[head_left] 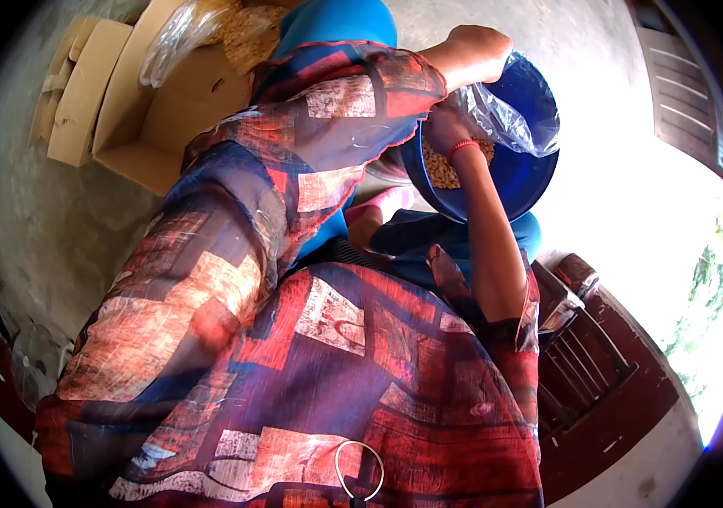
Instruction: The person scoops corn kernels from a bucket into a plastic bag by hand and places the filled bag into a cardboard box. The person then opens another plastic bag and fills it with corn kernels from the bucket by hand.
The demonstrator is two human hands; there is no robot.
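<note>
My left hand (482,52) is bent over the far rim of a blue bucket (539,173), its fingers curled at the top of a clear plastic bag (505,123). The bag hangs inside the bucket. Reaching in from the near side, my right hand (446,127), with a red bracelet on the wrist, is beside the bag's upper part. It is in shadow and its fingers are hidden. Small tan pieces of food (442,169) lie in the bucket below it.
An open cardboard box (183,110) at upper left holds clear bags of orange-tan food (247,38). A bare foot with pink cloth (387,203) is near the bucket. Dark wooden furniture (586,364) stands at right, and a fan (35,360) at lower left.
</note>
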